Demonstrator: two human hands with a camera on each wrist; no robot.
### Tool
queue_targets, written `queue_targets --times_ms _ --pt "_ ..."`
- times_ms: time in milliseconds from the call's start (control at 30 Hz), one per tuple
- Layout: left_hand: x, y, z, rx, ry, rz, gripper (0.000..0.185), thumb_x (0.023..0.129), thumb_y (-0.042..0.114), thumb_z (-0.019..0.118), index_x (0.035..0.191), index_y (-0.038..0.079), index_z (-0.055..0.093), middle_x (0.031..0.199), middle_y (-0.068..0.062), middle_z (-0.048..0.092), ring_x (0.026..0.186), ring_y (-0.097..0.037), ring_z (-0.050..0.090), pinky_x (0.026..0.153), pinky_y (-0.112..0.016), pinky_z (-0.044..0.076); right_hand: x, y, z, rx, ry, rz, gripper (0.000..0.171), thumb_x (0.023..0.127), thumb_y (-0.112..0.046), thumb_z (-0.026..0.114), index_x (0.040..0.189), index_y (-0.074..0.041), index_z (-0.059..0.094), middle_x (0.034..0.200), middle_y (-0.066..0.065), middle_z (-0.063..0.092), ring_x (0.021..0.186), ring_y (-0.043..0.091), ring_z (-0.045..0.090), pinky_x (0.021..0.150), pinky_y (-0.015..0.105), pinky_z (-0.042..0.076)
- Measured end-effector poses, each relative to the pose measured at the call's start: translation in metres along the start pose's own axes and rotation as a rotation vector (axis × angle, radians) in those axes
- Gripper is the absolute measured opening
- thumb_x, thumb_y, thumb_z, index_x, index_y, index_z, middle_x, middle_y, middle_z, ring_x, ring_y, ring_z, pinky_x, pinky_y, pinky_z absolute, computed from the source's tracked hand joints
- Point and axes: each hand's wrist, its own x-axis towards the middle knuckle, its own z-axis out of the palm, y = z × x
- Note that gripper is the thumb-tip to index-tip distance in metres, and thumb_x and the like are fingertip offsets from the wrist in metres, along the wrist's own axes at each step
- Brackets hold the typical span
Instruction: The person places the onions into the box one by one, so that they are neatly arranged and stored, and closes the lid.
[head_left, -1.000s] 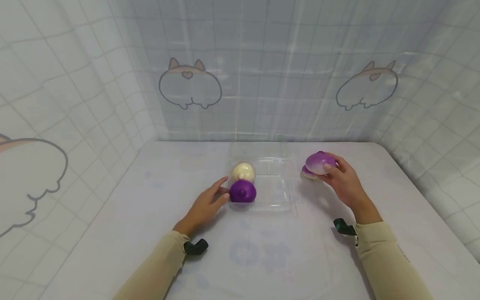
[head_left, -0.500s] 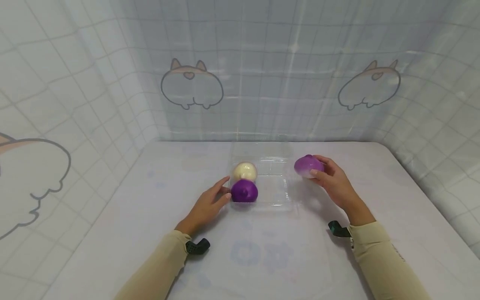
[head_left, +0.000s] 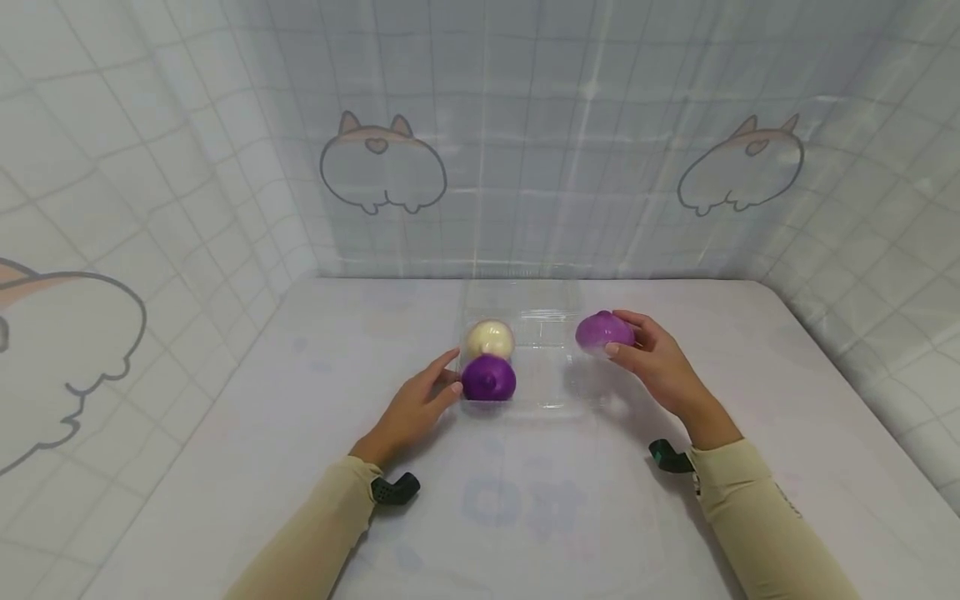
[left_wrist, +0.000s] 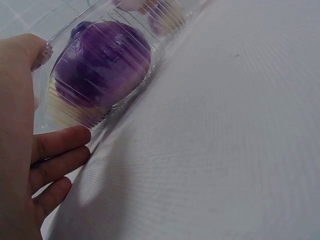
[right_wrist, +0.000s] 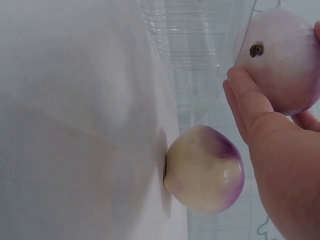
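My right hand (head_left: 660, 375) holds a glossy purple onion (head_left: 602, 332) above the right edge of a clear plastic clamshell box (head_left: 546, 375). In the right wrist view the held onion (right_wrist: 285, 60) shows its pale underside and dark root spot, fingers curled round it. Inside the box's left half sit a cream onion (head_left: 491, 337) at the back and a dark purple onion (head_left: 489, 379) in front. My left hand (head_left: 408, 412) rests at the box's left side, thumb at the rim and fingers loose beside the ribbed wall, as the left wrist view shows.
Another cream-and-purple onion (right_wrist: 205, 170) stands on the table to the right of the box; the held onion and hand hide it in the head view. The box's lid (head_left: 521, 293) lies back toward the rear wall (head_left: 562, 208). White-grid side walls enclose the table.
The right hand has carried its onion leftward, from over the other onion on the table to the box's right edge. The left hand stays at the box's left side.
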Motion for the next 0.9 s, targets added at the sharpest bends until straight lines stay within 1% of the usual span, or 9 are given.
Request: queue_targets --times_ms 333,567,633,700,800,867,900 --pt "-0.001 0.0 0.0 -0.002 0.01 0.033 0.061 0.104 0.04 0.054 0.158 0.021 0.034 0.124 -0.003 0.067 0.128 -0.026 0.054 0.111 -0.054 0.035 0.0 0.0 -0.001 0.02 0.005 -0.006 0.063 0.098 -0.021 0.067 0.152 -0.009 0.035 0.149 0.021 0.038 0.129 0.03 0.044 0.092 0.021 0.05" --pt "0.001 0.001 0.0 0.002 0.002 0.03 0.061 0.104 0.041 0.052 0.158 0.023 0.032 0.127 -0.003 0.066 0.131 -0.026 0.051 0.113 -0.052 0.032 -0.001 -0.004 -0.004 0.007 0.009 -0.002 0.064 0.099 -0.023 0.066 0.153 -0.008 0.034 0.15 0.022 0.037 0.128 0.03 0.045 0.093 0.022 0.05" --pt "0.002 0.0 0.0 0.01 -0.002 0.029 0.061 0.104 0.043 0.051 0.159 0.024 0.031 0.129 -0.003 0.065 0.132 -0.025 0.05 0.113 -0.052 0.031 0.0 -0.007 -0.005 -0.004 0.012 -0.006 0.064 0.099 -0.024 0.066 0.152 -0.008 0.034 0.15 0.021 0.037 0.128 0.029 0.045 0.095 0.024 0.05" --pt "0.002 0.0 0.0 0.014 -0.002 0.032 0.061 0.104 0.042 0.051 0.159 0.023 0.031 0.13 -0.003 0.065 0.133 -0.026 0.05 0.114 -0.052 0.031 0.002 -0.009 -0.006 -0.004 0.008 -0.01 0.063 0.099 -0.024 0.065 0.152 -0.01 0.035 0.15 0.019 0.038 0.129 0.028 0.045 0.098 0.03 0.049" --pt "0.001 -0.001 0.0 0.009 0.004 0.032 0.061 0.104 0.04 0.052 0.159 0.023 0.032 0.129 -0.005 0.065 0.133 -0.027 0.05 0.113 -0.053 0.031 0.006 -0.013 -0.007 -0.004 -0.022 -0.014 0.063 0.099 -0.024 0.065 0.153 -0.011 0.035 0.151 0.017 0.038 0.13 0.027 0.045 0.104 0.038 0.046" --pt "0.0 -0.001 0.0 -0.001 0.007 0.032 0.06 0.104 0.039 0.053 0.159 0.022 0.032 0.129 -0.005 0.066 0.132 -0.028 0.051 0.113 -0.054 0.032 0.009 -0.016 -0.007 -0.022 -0.047 -0.012 0.063 0.099 -0.024 0.065 0.153 -0.011 0.035 0.15 0.017 0.039 0.129 0.027 0.046 0.104 0.04 0.046" --pt "0.0 -0.001 0.0 -0.005 0.007 0.031 0.06 0.104 0.039 0.053 0.158 0.023 0.032 0.128 -0.005 0.066 0.132 -0.027 0.051 0.113 -0.053 0.032 0.01 -0.018 -0.007 -0.035 -0.059 -0.011 0.064 0.099 -0.023 0.066 0.154 -0.011 0.035 0.149 0.017 0.04 0.128 0.027 0.046 0.103 0.038 0.047"
